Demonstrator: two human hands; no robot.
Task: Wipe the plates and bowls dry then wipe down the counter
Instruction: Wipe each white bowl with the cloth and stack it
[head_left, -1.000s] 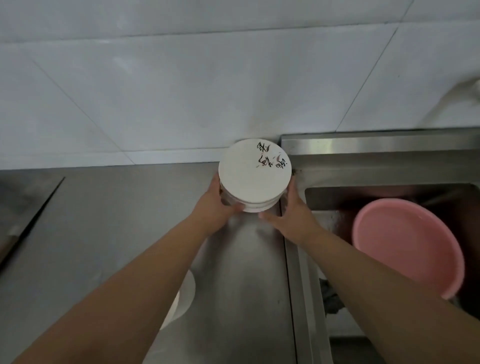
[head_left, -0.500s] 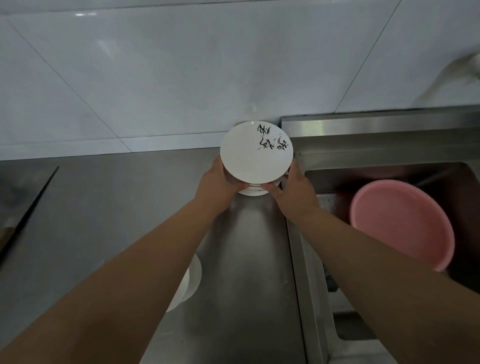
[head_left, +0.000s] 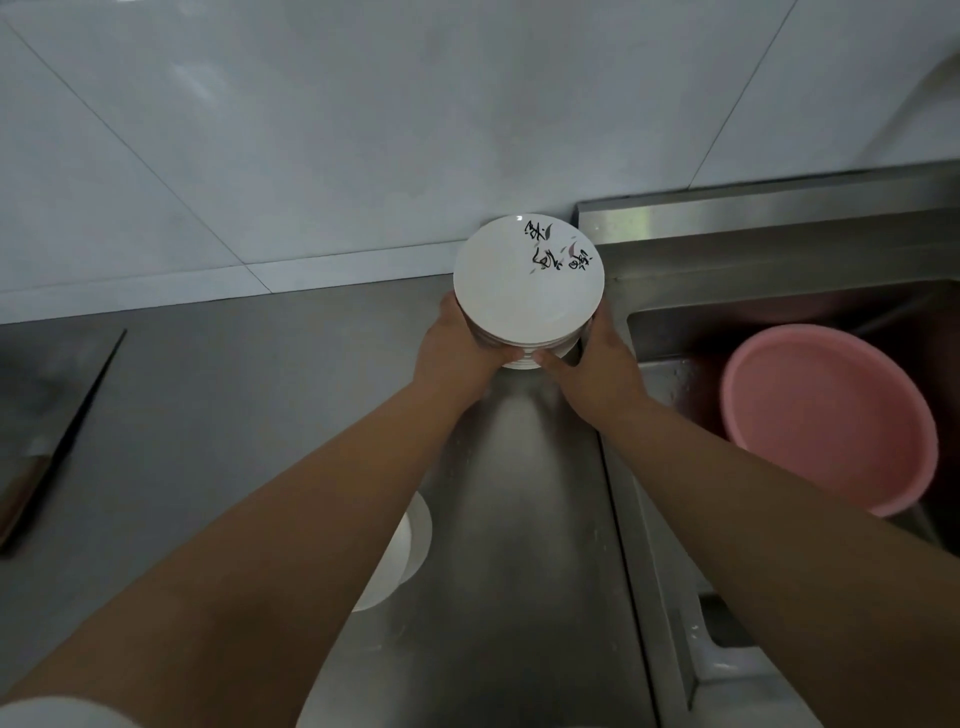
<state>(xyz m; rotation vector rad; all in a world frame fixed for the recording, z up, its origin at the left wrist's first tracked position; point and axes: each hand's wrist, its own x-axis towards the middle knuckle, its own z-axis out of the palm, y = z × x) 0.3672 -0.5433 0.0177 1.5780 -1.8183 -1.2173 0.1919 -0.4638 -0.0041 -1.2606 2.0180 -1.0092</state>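
White plate stack (head_left: 519, 301) clamped between left hand (head_left: 460, 348), right hand (head_left: 597, 364); black brush script (head_left: 556, 253) illegible.

Left hand (head_left: 457, 351) and right hand (head_left: 597, 366) grip a stack of plates (head_left: 524, 291) beside the sink (head_left: 779, 254).

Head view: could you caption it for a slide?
Left hand and right hand grip a stack of white plates by a sink holding a pink basin.

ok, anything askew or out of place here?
Mildly. The pink basin looks tilted in the sink rather than sitting flat. The plate stack, gripped by the left hand and right hand, looks uneven, with the top plates overhanging the lower ones. No breakage or spill is visible.
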